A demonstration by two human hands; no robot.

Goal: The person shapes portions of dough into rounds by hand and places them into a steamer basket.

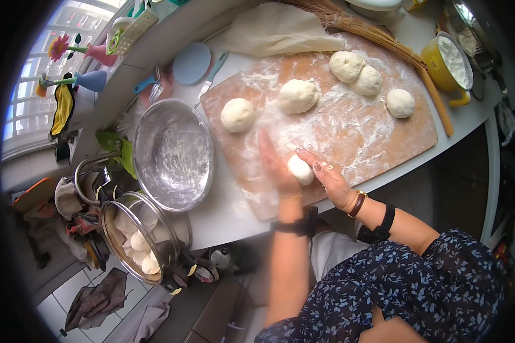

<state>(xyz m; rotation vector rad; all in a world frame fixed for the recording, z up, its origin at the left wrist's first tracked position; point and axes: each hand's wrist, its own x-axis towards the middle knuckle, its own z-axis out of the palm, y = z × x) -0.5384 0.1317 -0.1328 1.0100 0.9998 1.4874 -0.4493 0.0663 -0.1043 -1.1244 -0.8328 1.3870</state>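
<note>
A small smooth piece of dough (301, 169) rests on the floured wooden board (395, 145) near its front edge, between both hands. My left hand (279, 165), blurred by motion, lies along its left side with fingers extended. On its right side my right hand (328, 178) touches it, fingers lightly bent and dusted with flour. Behind them on the board are a round dough ball (237, 115), a larger dough lump (298, 96), two joined dough lumps (355, 72) and a smaller dough ball (400, 103) at the right.
Left of the board stands a floury metal bowl (174, 154); nearer is a steamer pot (133, 238) holding dough balls. A straw whisk broom (369, 34) with a wooden handle crosses the board's far right corner. A cream cloth (283, 30) lies behind; a yellow flour container (448, 64) stands right.
</note>
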